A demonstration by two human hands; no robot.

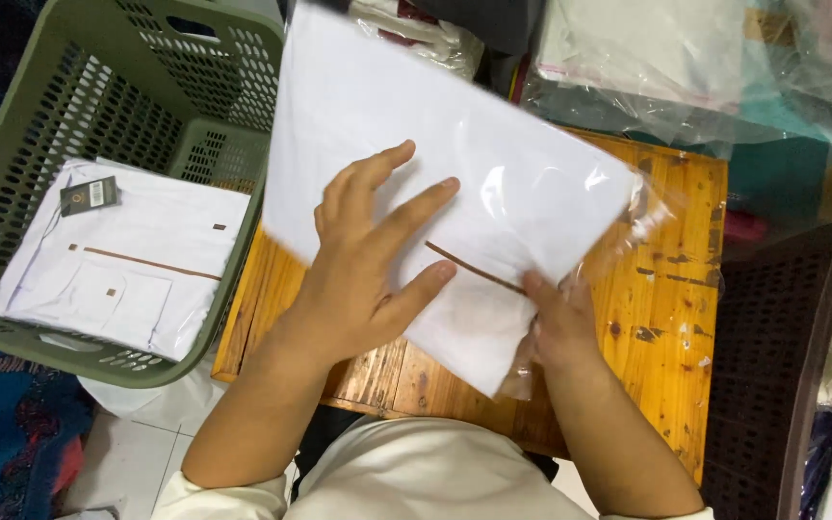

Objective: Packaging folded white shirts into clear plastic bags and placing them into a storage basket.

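Observation:
A folded white shirt (416, 125) with a thin brown stripe lies tilted over a small wooden table (666, 318), partly inside a clear plastic bag (647, 207). My left hand (368, 260) rests flat on top of the shirt, fingers spread. At the shirt's lower right corner my right hand (556, 323) pinches the edge of the clear bag together with the shirt's corner.
A green perforated laundry basket (69, 87) stands at the left, holding another folded white shirt (127, 255) with a dark tag. Bagged garments (647, 48) pile up behind the table. A dark mat lies to the right, more cloth at the far right edge.

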